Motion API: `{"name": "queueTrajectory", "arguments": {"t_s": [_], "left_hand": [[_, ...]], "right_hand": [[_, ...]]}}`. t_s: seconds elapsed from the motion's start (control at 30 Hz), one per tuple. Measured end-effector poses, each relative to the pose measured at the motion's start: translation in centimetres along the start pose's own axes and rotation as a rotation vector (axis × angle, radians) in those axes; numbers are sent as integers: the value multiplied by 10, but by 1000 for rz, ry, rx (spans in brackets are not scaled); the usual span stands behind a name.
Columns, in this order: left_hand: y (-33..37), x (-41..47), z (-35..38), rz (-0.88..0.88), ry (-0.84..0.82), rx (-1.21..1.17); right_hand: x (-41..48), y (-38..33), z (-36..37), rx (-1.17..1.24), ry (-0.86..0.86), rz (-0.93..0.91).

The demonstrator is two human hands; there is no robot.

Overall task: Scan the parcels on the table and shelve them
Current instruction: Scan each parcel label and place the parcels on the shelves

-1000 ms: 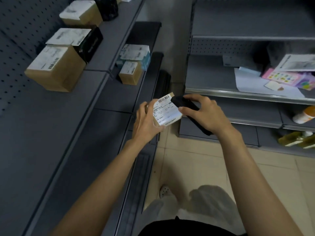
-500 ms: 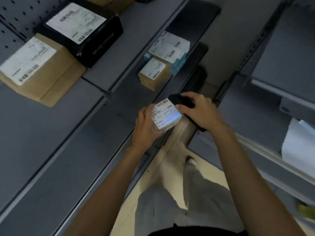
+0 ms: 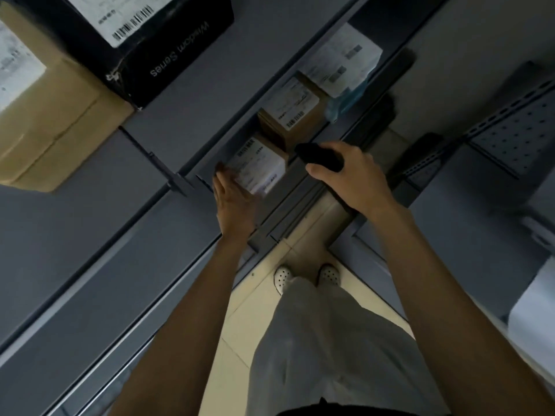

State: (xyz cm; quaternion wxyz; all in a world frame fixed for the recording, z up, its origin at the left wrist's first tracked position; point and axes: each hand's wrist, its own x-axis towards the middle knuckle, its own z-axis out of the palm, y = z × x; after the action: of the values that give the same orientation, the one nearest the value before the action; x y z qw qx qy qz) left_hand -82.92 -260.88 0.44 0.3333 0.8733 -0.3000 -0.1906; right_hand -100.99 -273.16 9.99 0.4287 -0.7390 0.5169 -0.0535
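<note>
Nearest the camera, the person's white shoes [image 3: 283,277] stood on the tiled floor. Farther out, the left hand [image 3: 232,199] lay flat, fingers straight against the near side of the small parcel [image 3: 258,166], which sat on the lower shelf [image 3: 300,187]. The right hand [image 3: 351,175] curled around a black scanner [image 3: 318,156]. Beyond sat a brown parcel [image 3: 292,112] and a blue parcel [image 3: 342,64].

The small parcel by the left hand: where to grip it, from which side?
Likely the free near end of the small parcel, from the aisle side, where the left hand lies. The brown box crowds its far end; label faces up.
</note>
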Motion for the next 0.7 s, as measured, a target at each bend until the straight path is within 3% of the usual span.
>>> {"name": "queueTrajectory", "arguments": {"t_s": [0.13, 0.23, 0.3, 0.43, 0.7], "left_hand": [[-7, 12, 16, 40, 14, 60], [-1, 10, 28, 305, 67, 352], [1, 2, 35, 429, 4, 483], [-8, -5, 40, 468, -132, 657], [1, 30, 33, 462, -196, 729]], "right_hand": [[12, -2, 3, 8, 20, 10], [15, 0, 7, 35, 30, 36], [14, 2, 10, 57, 33, 46], [7, 4, 18, 46, 37, 72], [0, -2, 20, 24, 57, 85]]}}
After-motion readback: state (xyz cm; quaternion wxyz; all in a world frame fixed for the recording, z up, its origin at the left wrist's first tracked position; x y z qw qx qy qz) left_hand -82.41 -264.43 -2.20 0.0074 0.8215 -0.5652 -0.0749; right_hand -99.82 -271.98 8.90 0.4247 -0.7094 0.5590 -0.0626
